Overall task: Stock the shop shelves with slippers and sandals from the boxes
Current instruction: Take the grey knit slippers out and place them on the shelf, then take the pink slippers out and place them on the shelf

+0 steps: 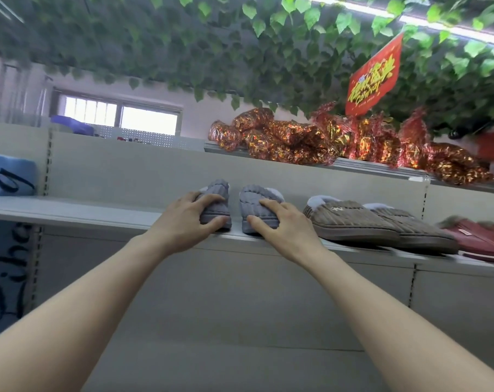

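Two slippers (219, 190) sat at the front edge of the shelf (70, 212), gripped by left hand (180, 222) and right hand (284, 232); placing seemed underway, release next.

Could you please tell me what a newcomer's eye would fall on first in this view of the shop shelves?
First, the two hands at centre: the left hand grips the left grey slipper and the right hand grips the right grey slipper at the front edge of the shelf. Right of them lie brown slippers. Higher up, shiny red-gold foil bundles lie beneath a red sign and hanging green leaves.
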Available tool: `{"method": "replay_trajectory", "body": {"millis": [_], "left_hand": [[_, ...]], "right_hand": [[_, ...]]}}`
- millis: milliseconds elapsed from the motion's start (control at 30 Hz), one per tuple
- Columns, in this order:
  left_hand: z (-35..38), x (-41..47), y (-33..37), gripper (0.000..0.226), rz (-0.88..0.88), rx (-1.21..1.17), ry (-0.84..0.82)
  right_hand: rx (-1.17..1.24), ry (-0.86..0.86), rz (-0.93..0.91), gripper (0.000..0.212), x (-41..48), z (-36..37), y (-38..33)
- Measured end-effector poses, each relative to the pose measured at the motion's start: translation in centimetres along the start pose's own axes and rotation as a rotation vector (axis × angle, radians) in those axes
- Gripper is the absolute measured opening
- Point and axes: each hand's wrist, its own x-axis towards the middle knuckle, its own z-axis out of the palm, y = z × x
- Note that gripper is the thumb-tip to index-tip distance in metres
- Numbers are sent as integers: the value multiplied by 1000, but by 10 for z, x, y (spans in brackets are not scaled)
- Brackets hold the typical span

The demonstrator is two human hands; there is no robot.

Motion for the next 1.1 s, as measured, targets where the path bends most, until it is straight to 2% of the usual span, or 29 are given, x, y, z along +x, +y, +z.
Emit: {"method": "replay_trajectory", "body": {"millis": [133,200,300,467,600,800,1100], "left_hand": [[2,-2,0,63,13,32,22],[5,-6,3,54,25,103,83],[7,-18,12,44,192,225,213],[15,-58,33,34,443,314,267],[29,-103,60,34,491,324,228],[72,-181,135,28,554,247,152],[183,-294,303,28,555,54,-37]], "right_hand": [[-37,-16,-13,62,1,-1,1],[-78,-36,-26,64,-1,-3,1],[-183,-31,-89,62,-10,-10,4],[-420,27,-285,59,-52,-27,22],[-474,65,-369,60,-107,-40,46],[-504,30,-369,54,-224,-61,108],[-484,-121,-225,48,-440,-126,236]]}}
